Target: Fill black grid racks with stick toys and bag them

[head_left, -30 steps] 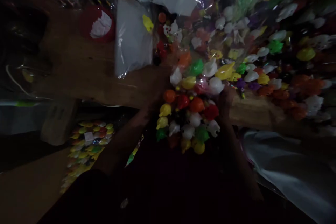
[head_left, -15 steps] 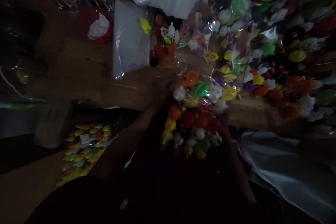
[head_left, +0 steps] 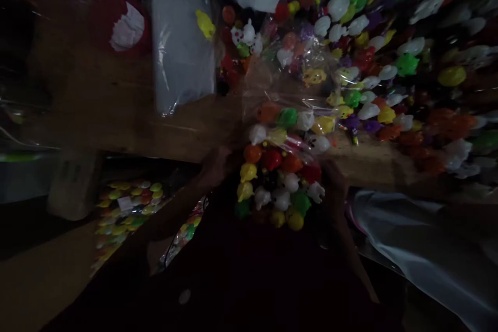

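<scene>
A clear plastic bag (head_left: 268, 83) packed with small colourful animal-shaped toys (head_left: 290, 181) is at the table's front edge, close against my body. Orange, red, yellow, green and white toys lie in rows inside it, and the bag's unfilled upper end stretches over the tabletop. My left hand (head_left: 218, 163) grips the left side of the bag; its fingers are mostly lost in shadow. On the opposite side my right hand (head_left: 333, 179) is closed around the bag's edge, also very dark.
Loose animal toys (head_left: 369, 83) cover the right of the wooden table (head_left: 175, 137). A stack of clear bags (head_left: 184, 52) carries a yellow toy (head_left: 205, 25). Left of it sits a red container (head_left: 142, 36) with white paper. A filled bag (head_left: 124, 218) lies below the table.
The bag's upper end has dropped flatter over the table, uncovering more loose toys behind it. My left hand has shifted left and toward me. The view has moved slightly.
</scene>
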A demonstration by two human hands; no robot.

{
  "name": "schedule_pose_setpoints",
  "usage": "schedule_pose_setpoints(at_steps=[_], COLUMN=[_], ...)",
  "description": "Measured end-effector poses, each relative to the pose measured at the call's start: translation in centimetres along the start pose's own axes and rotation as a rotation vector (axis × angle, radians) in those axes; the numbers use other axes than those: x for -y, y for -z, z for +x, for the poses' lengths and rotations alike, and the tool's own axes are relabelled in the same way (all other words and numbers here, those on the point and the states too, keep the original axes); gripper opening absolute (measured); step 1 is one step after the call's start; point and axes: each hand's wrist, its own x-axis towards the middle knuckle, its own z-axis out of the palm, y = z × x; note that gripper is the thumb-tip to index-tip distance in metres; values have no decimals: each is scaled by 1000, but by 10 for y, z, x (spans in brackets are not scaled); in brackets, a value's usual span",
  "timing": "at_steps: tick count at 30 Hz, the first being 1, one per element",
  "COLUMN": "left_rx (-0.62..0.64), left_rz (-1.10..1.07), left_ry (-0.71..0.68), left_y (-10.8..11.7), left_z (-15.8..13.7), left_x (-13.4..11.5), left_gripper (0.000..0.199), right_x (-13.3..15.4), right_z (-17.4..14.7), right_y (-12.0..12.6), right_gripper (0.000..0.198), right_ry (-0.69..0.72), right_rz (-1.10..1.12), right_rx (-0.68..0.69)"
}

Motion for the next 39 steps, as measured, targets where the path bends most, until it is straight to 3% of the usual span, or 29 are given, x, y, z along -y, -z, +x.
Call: schedule_pose_setpoints(at_steps=[3,5,9,11,14,17,21,23,27,32,36,39], left_rx=[-143,-268,-371,-375,-402,-342,-248,-172,-43,93,132,183], left_rz=[-68,-105,84,295,508,566,606,610,614,606,679,670], left_ry=[8,-67,-298,-463,-724,-895,-1188,-1255,-1312,-1362,-1295,-1307], left_y=[-14,-23,-26,-18,-3,11,21,23,27,35,37,35], left_z=[10,17,27,29,30,27,23,20,11,-10,-25,-35], left_x=[7,10,6,1,-7,-15,-24,-26,-22,-14,-9,-3], left_gripper=[49,49,44,42,40,33,24,26,26,29,29,29], right_x=[1,0,-2,-3,-4,-5,-11,-13,-4,11,5,0], right_z=[6,12,18,18,16,9,-13,-27,-50,-60,-66,-76], right_y=[-3,-2,5,10,14,17,30,37,45,47,45,50], right_gripper=[39,39,42,44,42,34,25,24,30,37,34,42], right_ry=[18,22,10,34,109,148,159,185,207,154,145,85], right_rz=[-120,-215,-284,-293,-297,-284,-309,-303,-199,-181,-210,-214], right_rx=[-228,-322,-265,-190,-191,-221,-151,-119,-4,330,308,357])
